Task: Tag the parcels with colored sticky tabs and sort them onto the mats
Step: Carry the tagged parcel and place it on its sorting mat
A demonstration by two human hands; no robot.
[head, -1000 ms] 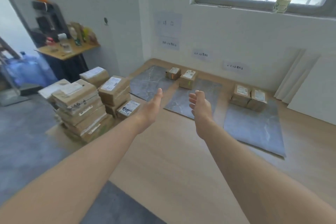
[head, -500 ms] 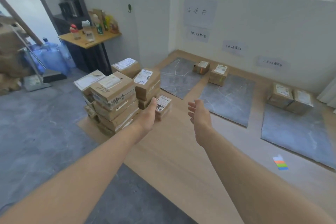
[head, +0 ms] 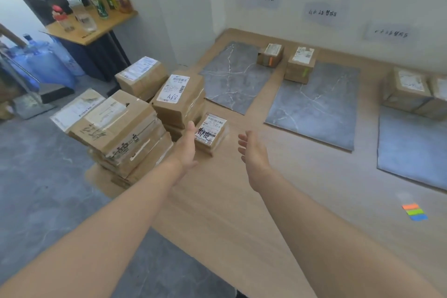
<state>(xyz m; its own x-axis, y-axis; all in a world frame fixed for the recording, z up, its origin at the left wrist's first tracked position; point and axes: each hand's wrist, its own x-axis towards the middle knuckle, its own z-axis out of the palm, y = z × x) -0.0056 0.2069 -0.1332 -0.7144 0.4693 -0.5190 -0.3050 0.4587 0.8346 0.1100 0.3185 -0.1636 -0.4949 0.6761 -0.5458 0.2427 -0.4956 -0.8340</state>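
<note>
Cardboard small parcel [head: 211,132] looks light, stiff (taped, maybe slick); best gripped by opposite side edges; left hand [head: 186,150] and right hand [head: 252,152] both spread, empty.

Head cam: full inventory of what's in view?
parcel pile: many, brown, left on wooden platform
small parcel: one, brown, white label, ahead of grips
mats: three, grey marbled, along the wall
sorted parcels: four, brown; one each on left and middle mats, two on right
sticky tabs: one pad, orange/green/blue, platform right
wall signs: three, white, above mats
side table: one, wooden top, back left, bottles on it
left grip: hand, open, beside small parcel
right grip: hand, open, empty
</note>
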